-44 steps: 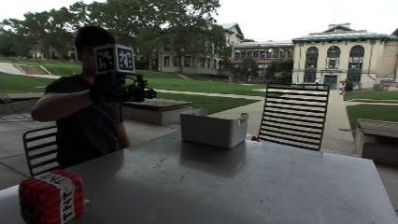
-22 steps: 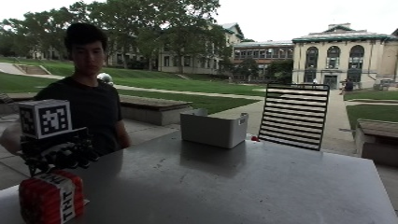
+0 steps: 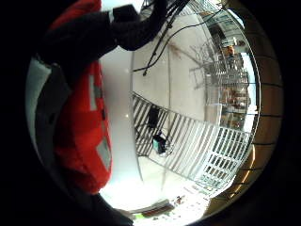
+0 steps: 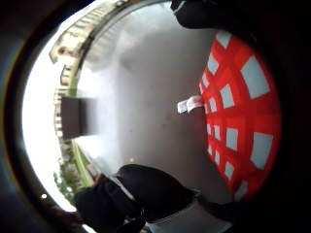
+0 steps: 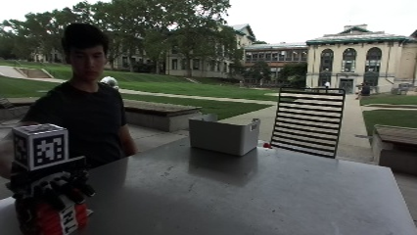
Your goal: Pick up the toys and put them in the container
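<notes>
Outside view: we see a gloved right hand (image 5: 55, 188) at the near corner of the grey tabletop (image 5: 247, 196), its fingers (image 5: 65, 185) curled down over the top of a red toy (image 5: 55, 218) with pale square patches. The toy stands upright on the tabletop, long axis vertical. A grey container (image 5: 223, 135) sits well apart at the far edge.

A red toy (image 5: 57, 215) with pale squares stands at the table's near corner, well apart from the grey container (image 5: 223, 135).

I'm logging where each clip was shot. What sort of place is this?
Outdoors, likely a campus or park courtyard: a grey table on a paved terrace, with lawns, big trees and large arched-window buildings behind. A slatted chair stands alongside.
</notes>
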A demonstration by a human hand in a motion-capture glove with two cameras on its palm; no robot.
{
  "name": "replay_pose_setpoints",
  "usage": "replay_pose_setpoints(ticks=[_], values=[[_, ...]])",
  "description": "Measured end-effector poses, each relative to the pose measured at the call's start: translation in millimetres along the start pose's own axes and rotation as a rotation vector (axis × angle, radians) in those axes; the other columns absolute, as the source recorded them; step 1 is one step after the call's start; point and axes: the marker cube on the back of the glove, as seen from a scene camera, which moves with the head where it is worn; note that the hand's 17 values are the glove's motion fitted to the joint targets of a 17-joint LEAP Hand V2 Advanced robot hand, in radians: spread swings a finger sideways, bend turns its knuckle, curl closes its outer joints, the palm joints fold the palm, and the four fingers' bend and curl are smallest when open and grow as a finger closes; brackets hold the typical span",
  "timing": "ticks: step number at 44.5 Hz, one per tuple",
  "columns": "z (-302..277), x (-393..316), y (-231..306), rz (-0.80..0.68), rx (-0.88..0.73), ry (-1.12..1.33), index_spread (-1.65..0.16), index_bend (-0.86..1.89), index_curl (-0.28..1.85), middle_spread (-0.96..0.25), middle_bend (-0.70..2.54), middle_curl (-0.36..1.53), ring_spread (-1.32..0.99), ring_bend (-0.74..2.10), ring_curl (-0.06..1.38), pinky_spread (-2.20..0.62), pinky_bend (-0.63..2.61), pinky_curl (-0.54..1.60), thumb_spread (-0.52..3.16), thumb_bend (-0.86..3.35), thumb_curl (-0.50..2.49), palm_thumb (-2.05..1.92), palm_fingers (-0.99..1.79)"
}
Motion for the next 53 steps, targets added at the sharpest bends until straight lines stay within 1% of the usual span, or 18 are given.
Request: replay_pose_setpoints(ticks=[2,5,15,16,18,20,21,24,28,31,35,38,39,40,45,50,52,53], values=[[2,1,-1,-0.005,-0.005,0.003,-0.44,0.25,0.44,-0.25,0.18,0.41,-0.27,0.21,0.18,0.03,0.81,0.31,0.84,-0.1,0.15,-0.13,0.19],[5,5,-2,-0.01,-0.009,-0.001,-0.45,0.29,0.45,-0.27,0.14,0.39,-0.28,0.25,0.2,0.02,0.83,0.32,0.85,-0.09,0.15,-0.12,0.26],[35,18,4,-0.001,-0.018,-0.029,-0.46,0.37,0.5,-0.29,0.14,0.35,-0.36,0.44,0.27,-0.1,0.84,0.34,0.91,-0.03,0.19,-0.02,0.41],[37,18,5,-0.002,-0.011,-0.028,-0.45,0.38,0.51,-0.3,0.17,0.36,-0.38,0.51,0.29,-0.14,0.84,0.34,0.94,0.0,0.2,0.04,0.53],[42,19,6,-0.002,0.007,-0.022,-0.45,0.36,0.5,-0.31,0.16,0.35,-0.41,0.55,0.29,-0.18,0.84,0.32,0.97,0.02,0.21,0.08,0.59],[45,18,7,0.004,0.017,-0.013,-0.44,0.32,0.49,-0.33,0.2,0.36,-0.45,0.66,0.33,-0.28,0.87,0.33,1.04,0.13,0.25,0.26,0.8],[46,17,7,0.007,0.019,-0.009,-0.44,0.3,0.48,-0.33,0.2,0.36,-0.46,0.66,0.32,-0.3,0.86,0.32,1.06,0.14,0.25,0.28,0.81],[47,18,5,0.004,0.018,-0.011,-0.43,0.25,0.48,-0.36,0.25,0.38,-0.49,0.73,0.35,-0.38,0.86,0.33,1.1,0.23,0.3,0.44,0.93],[47,18,3,-0.004,0.012,-0.026,-0.41,0.18,0.49,-0.39,0.35,0.43,-0.5,0.76,0.38,-0.44,0.82,0.33,0.96,0.26,0.37,0.57,1.0],[45,17,1,-0.003,0.015,-0.031,-0.4,0.18,0.5,-0.4,0.42,0.46,-0.5,0.77,0.4,-0.48,0.79,0.33,0.82,0.3,0.43,0.68,1.09],[43,13,-2,0.005,0.04,-0.023,-0.39,0.18,0.51,-0.41,0.48,0.49,-0.5,0.78,0.41,-0.51,0.78,0.34,0.7,0.32,0.48,0.76,1.13],[42,11,-6,0.007,0.058,0.008,-0.38,0.24,0.54,-0.41,0.55,0.52,-0.48,0.84,0.44,-0.52,0.74,0.34,0.65,0.38,0.52,0.86,1.27],[41,10,-7,0.009,0.059,0.018,-0.38,0.24,0.55,-0.41,0.56,0.53,-0.48,0.85,0.44,-0.52,0.74,0.34,0.63,0.39,0.53,0.87,1.27],[40,9,-8,0.011,0.059,0.029,-0.37,0.29,0.57,-0.4,0.61,0.55,-0.47,0.88,0.46,-0.52,0.71,0.33,0.63,0.43,0.55,0.92,1.37],[33,7,-13,0.027,0.059,0.069,-0.35,0.42,0.63,-0.38,0.75,0.6,-0.44,0.99,0.49,-0.54,0.64,0.32,0.66,0.55,0.6,1.03,1.47],[20,-2,-8,0.064,0.064,0.059,-0.32,0.57,0.69,-0.35,0.87,0.63,-0.42,1.05,0.51,-0.56,0.6,0.32,0.72,0.65,0.64,1.06,1.45],[14,-6,-5,0.07,0.075,0.055,-0.31,0.59,0.71,-0.34,0.89,0.64,-0.42,1.07,0.51,-0.56,0.6,0.32,0.6,0.6,0.65,1.01,1.37],[10,-8,-3,0.076,0.078,0.055,-0.3,0.62,0.72,-0.33,0.91,0.64,-0.41,1.08,0.51,-0.56,0.6,0.32,0.69,0.67,0.66,1.06,1.42]])
